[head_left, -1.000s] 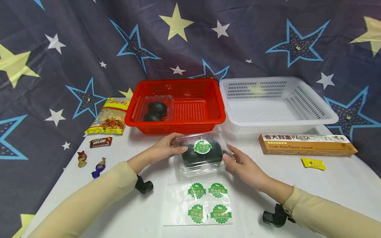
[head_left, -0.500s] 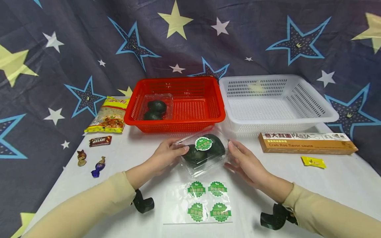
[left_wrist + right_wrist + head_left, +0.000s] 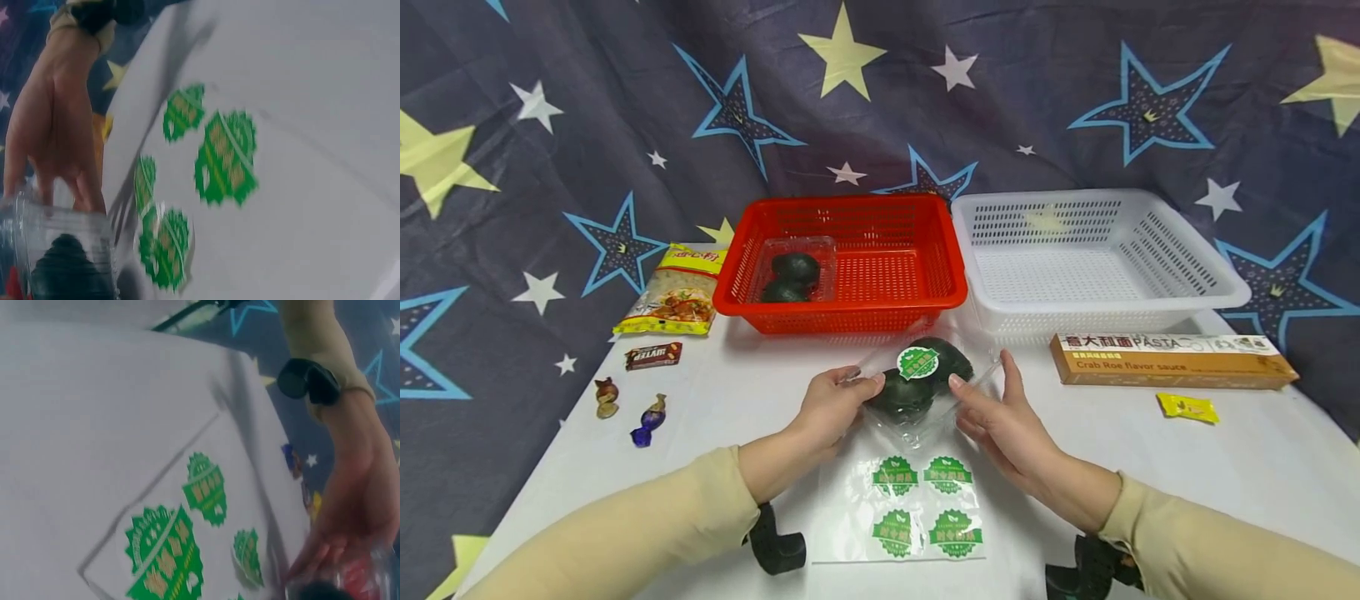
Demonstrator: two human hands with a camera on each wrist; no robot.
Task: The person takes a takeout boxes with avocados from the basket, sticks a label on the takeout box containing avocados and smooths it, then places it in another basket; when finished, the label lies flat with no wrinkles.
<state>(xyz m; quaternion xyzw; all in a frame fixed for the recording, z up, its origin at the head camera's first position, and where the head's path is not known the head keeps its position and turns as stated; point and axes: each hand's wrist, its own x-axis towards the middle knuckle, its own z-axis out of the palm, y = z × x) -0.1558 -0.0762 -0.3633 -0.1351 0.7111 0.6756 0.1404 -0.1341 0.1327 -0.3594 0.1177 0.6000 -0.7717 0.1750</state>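
Observation:
A clear plastic clamshell box (image 3: 904, 432) is held over the table, turned cornerwise. Two dark green, avocado-like fruits (image 3: 904, 398) lie inside, and a round green-and-white sticker (image 3: 917, 362) is on its lid. My left hand (image 3: 826, 410) grips the box's left corner, thumb on top. My right hand (image 3: 1011, 425) holds the right side, its thumb on the lid and index finger stretched along the edge; the other fingers are partly hidden underneath. Just below the box lies a sticker sheet (image 3: 850, 517) with several green labels. The left wrist view shows the right hand (image 3: 56, 131) at the box.
Behind stand a red basket (image 3: 842, 308) holding another clear box of dark green fruits (image 3: 796, 268), and a white basket (image 3: 1112, 310). A pasta box (image 3: 1172, 371) and yellow packet (image 3: 1187, 408) lie right. A noodle bag (image 3: 673, 292), wrapped bar (image 3: 653, 356) and wrapped candies (image 3: 649, 421) lie left.
The box has turned clockwise from nearly straight to cornerwise and shifted slightly right. The right hand loosened and took a fresh hold; the left hand kept its grip and moved slightly right.

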